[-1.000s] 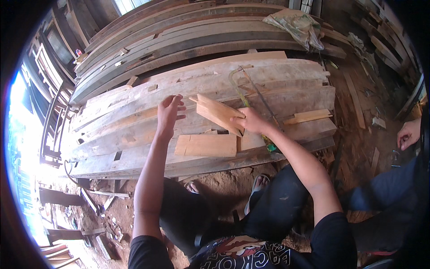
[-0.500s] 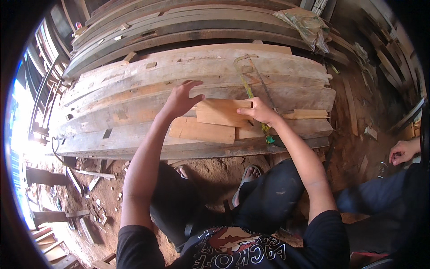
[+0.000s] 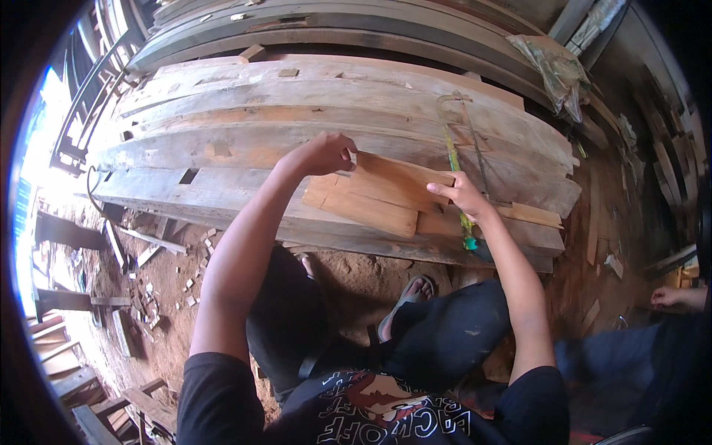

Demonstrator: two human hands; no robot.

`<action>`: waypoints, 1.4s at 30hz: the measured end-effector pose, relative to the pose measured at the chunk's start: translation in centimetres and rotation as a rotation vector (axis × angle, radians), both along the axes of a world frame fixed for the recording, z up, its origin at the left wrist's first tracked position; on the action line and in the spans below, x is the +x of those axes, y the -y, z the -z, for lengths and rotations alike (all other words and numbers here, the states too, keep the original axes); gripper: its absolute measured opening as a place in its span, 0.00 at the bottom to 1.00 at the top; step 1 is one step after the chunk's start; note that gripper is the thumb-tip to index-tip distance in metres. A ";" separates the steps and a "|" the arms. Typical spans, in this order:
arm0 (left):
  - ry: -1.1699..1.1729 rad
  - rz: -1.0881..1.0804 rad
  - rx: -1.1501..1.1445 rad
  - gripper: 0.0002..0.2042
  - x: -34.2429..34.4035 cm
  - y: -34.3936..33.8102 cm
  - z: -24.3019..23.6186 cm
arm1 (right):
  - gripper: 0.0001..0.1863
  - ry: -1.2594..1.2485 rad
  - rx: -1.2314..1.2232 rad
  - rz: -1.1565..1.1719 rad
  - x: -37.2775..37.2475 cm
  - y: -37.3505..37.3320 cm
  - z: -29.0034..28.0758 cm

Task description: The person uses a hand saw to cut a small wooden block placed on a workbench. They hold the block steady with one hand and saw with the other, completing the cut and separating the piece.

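left hand (image 3: 324, 154) has neared the upper board (image 3: 397, 182), grip unclear; right hand (image 3: 467, 196) clasps its right end.

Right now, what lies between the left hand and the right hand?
In the head view, a wooden board is between the left hand and the right hand, which grips its end.

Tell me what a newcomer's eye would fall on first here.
Probably the light-brown wooden board near the centre, its right end gripped by the right hand, with the left hand at its left end. Next, the yellow-green bow saw lying on the weathered timbers beside the right hand, then the crumpled sheeting at upper right.
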State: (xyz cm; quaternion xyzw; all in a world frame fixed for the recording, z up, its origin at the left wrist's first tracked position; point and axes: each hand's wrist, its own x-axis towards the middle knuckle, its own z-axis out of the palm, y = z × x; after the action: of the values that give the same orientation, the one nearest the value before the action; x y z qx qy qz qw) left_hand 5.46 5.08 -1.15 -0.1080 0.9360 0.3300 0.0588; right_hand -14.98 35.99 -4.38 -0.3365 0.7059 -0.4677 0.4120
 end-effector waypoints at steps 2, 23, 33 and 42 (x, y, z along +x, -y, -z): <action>-0.011 0.023 -0.034 0.21 0.4 0.8 0.6 | 0.24 -0.003 0.007 -0.009 -0.2 -0.1 0.4; -0.143 -0.165 -0.452 0.19 0.2 -1.9 -1.2 | 0.21 0.004 -0.170 0.116 1.5 -0.1 -1.1; -0.319 -0.172 -0.515 0.17 0.8 -2.2 -1.3 | 0.22 -0.226 -0.184 0.109 2.5 0.2 -3.3; -0.301 -0.117 -0.343 0.26 3.9 0.0 -2.3 | 0.25 -0.443 0.009 -0.073 0.1 -0.6 0.2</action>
State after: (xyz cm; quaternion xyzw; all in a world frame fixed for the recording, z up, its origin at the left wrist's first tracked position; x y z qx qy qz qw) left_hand 9.31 5.07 1.16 -0.1200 0.9687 0.1813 -0.1201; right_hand -14.84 36.63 -4.56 -0.4545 0.7685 -0.3641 0.2652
